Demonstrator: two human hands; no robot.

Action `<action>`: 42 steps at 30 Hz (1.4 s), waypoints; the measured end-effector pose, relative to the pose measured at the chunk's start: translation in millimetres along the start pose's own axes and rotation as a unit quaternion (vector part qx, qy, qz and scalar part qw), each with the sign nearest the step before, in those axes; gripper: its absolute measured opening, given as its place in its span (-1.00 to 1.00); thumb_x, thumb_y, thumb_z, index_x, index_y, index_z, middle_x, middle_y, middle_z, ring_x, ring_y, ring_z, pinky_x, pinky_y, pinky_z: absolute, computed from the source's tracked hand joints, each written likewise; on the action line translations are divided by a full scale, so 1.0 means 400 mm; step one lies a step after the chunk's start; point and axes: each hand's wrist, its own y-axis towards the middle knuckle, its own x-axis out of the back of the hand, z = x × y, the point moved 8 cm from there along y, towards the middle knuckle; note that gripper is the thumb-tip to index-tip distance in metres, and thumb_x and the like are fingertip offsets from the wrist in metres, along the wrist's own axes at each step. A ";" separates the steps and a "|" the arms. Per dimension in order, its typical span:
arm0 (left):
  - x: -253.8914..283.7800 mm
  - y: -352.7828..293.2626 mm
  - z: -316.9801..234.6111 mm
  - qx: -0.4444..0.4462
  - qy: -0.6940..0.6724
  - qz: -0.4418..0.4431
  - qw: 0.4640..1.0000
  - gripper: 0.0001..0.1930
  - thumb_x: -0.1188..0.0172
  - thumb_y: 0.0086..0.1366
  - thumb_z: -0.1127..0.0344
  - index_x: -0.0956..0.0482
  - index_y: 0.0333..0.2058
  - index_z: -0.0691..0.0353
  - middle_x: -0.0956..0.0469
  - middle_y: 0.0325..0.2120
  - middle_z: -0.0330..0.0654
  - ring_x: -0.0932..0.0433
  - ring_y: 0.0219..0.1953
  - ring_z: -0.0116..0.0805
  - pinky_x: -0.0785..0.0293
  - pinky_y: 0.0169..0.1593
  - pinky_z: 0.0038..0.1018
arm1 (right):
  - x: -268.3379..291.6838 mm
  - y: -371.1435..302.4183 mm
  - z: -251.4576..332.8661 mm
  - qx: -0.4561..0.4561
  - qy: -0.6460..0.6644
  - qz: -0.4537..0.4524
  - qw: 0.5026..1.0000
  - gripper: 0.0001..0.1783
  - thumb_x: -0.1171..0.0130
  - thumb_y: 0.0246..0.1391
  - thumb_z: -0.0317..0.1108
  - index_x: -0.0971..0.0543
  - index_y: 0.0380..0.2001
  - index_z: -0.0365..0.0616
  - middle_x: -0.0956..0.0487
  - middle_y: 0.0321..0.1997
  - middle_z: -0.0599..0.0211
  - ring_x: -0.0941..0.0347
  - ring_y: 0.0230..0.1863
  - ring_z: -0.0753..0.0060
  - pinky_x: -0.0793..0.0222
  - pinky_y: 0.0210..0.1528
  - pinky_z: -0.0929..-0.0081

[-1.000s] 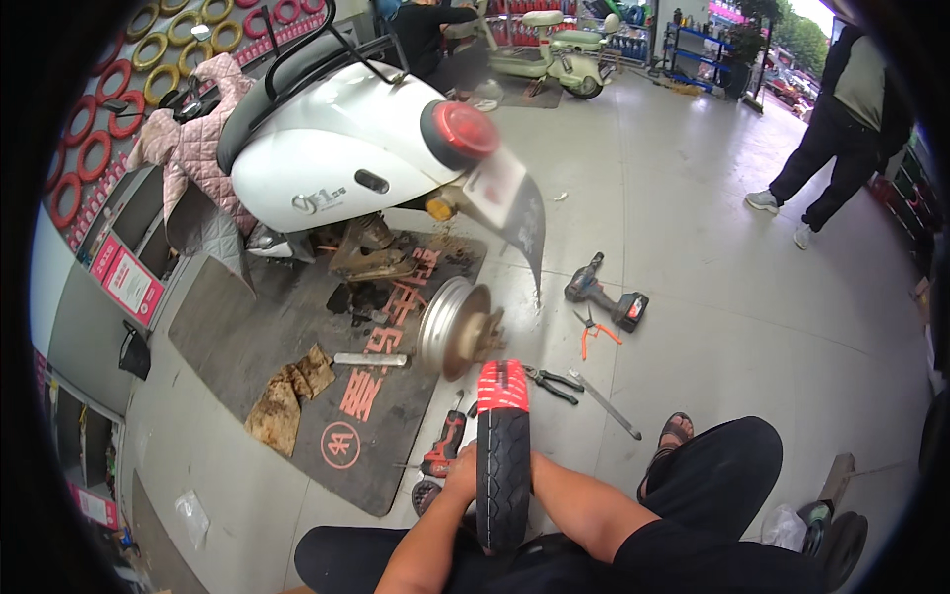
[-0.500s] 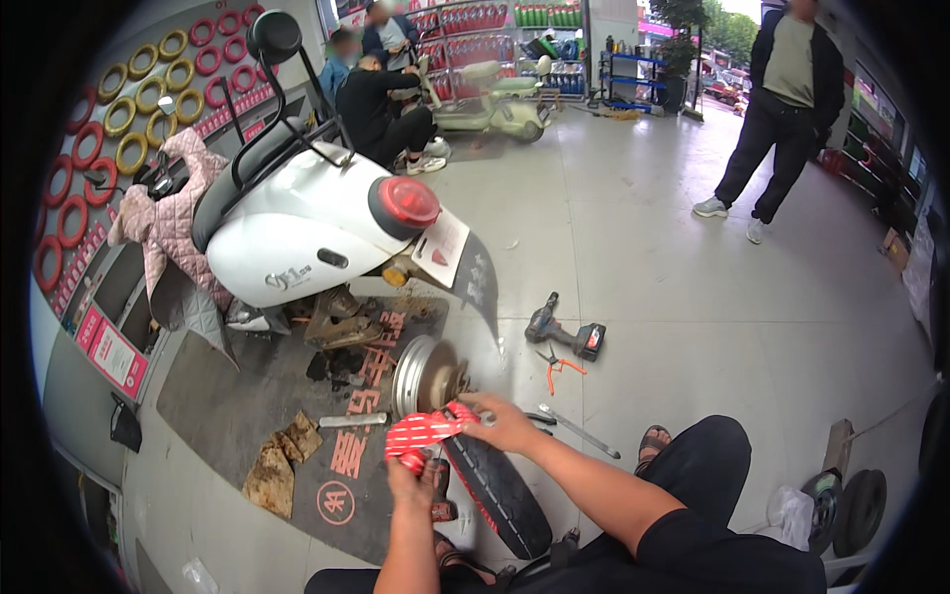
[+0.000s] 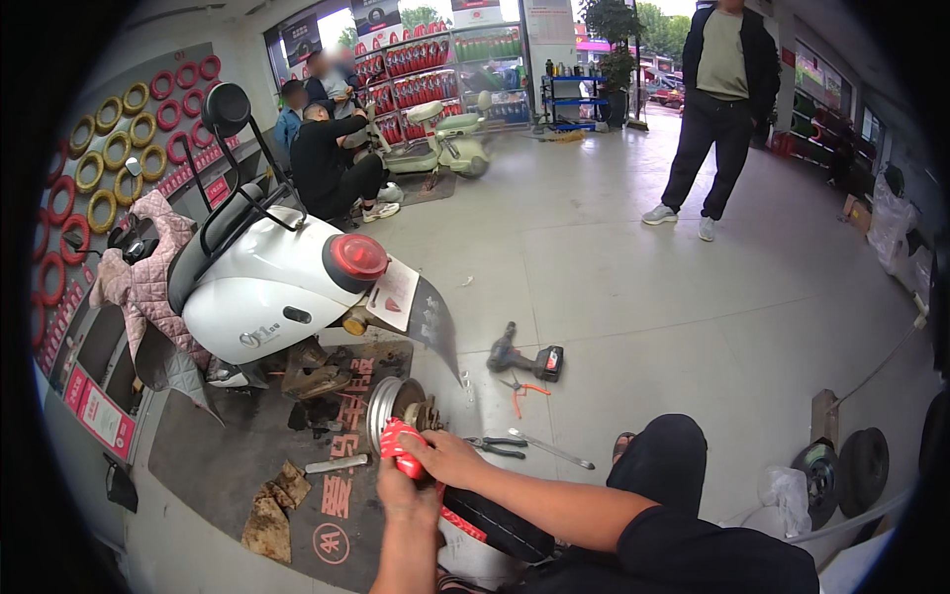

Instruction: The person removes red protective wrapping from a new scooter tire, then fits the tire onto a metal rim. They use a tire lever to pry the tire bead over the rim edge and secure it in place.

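While the white scooter point(image 3: 267, 292) sits wheel-less on the dark floor mat point(image 3: 198, 445), left hand point(image 3: 404, 495) and right hand point(image 3: 450, 457) both close their grip around a red-wrapped tyre point(image 3: 465, 500), steadying it beside the bare rim point(image 3: 386, 411).

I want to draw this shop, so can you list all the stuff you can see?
Tyre: one, black with red wrapping, held by both hands near the bottom.
Wheel rim: one, silver, on the dark mat behind the tyre.
Scooter: one, white with a red tail light, on the left.
Power drill: one, black and red, on the floor.
Pliers: one, orange handles, beside the drill.
Second scooter: one, pale green, at the back.
Standing person: one, dark clothes, upper right.
Crouching person: one, in black, at the back.
Left hand: gripping the tyre.
Right hand: on the red wrapping.
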 end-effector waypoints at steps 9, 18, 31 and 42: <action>-0.014 -0.108 0.142 -0.024 -0.097 0.044 0.994 -0.49 0.22 0.65 -0.01 -0.40 0.28 0.22 -0.50 0.22 -0.08 -0.46 0.29 -0.16 -0.33 0.42 -0.16 | 0.065 -0.097 0.038 -0.001 -0.209 0.224 0.952 -0.03 0.05 0.23 0.60 -0.67 0.04 -0.18 -0.71 -0.17 -0.22 -0.64 0.01 -0.27 -0.49 0.12 -0.02; 0.029 -0.152 0.088 -0.206 0.450 0.128 0.859 -0.52 -0.06 0.26 0.56 -0.44 0.19 0.38 -0.63 0.02 -0.05 -0.61 0.07 -0.13 -0.46 0.18 -0.29 | 0.144 -0.113 0.027 0.070 -0.169 0.174 0.968 -0.45 -0.20 0.28 0.04 -0.61 -0.09 -0.35 -0.66 -0.07 -0.26 -0.59 0.03 -0.34 -0.49 0.11 -0.04; -0.051 0.046 0.037 0.006 0.614 0.448 0.650 -0.15 -0.43 0.29 0.09 -0.28 0.44 0.29 -0.50 0.26 0.04 -0.45 0.32 -0.16 -0.31 0.41 -0.26 | 0.115 -0.161 0.051 0.415 -0.370 0.079 0.827 -0.73 -0.39 -0.03 -0.32 -0.54 -0.27 -0.07 -0.48 -0.28 0.34 -0.52 -0.18 0.20 -0.53 -0.18 0.19; -0.052 0.133 0.103 -0.140 0.640 0.483 0.581 -0.22 -0.27 0.35 -0.28 -0.56 0.21 0.37 -0.55 0.21 0.18 -0.48 0.29 0.11 -0.35 0.38 -0.17 | 0.127 -0.143 -0.010 0.415 -0.351 0.014 0.839 -0.59 -0.41 -0.08 -0.36 -0.54 -0.12 -0.04 -0.50 -0.24 0.31 -0.49 -0.26 0.19 -0.46 -0.23 0.23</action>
